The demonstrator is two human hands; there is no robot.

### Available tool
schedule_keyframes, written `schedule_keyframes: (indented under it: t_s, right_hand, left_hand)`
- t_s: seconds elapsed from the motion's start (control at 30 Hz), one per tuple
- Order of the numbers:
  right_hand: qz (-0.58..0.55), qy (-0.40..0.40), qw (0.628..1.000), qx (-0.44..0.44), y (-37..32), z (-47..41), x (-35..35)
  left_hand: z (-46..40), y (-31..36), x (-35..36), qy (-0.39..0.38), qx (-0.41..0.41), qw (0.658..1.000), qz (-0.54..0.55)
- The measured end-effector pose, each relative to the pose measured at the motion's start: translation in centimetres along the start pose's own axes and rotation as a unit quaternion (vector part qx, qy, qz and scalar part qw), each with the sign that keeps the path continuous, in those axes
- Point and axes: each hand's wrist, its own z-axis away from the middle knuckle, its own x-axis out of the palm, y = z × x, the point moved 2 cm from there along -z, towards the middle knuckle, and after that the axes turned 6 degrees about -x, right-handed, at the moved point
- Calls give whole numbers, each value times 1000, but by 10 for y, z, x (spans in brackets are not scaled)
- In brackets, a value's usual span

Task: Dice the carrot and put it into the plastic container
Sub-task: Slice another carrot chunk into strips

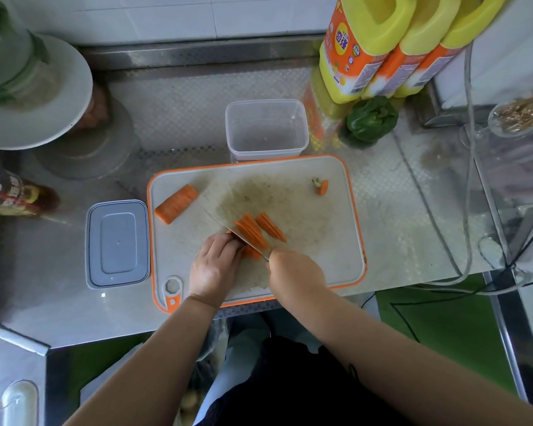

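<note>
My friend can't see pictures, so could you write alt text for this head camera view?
A person's right hand holds a knife, slicing carrot strips steadied by the left hand on an orange-rimmed cutting board. A larger carrot piece lies nearby; an empty plastic container stands behind the board, its lid beside it.

orange carrot slices (253, 230), white cutting board (305, 241) (orange-rimmed), green pepper (371, 118)

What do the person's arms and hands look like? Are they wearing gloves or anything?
No gloves. The left hand and right hand are both bare, and no sleeves show on the forearms. A thin band circles the left wrist, and a small dark mark sits on the right forearm.
</note>
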Motion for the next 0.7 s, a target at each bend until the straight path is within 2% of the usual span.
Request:
schedule_keyframes:
  t_s: [0.2,0.7]
  right_hand:
    - [18,-23,1000,7,-7,-8,-5]
    - [-76,-18,997,8,12,-19,3]
  left_hand:
    - [1,-2,2,-1,-4,1000,2]
    - [7,-5,-2,-10,9,1000,-3]
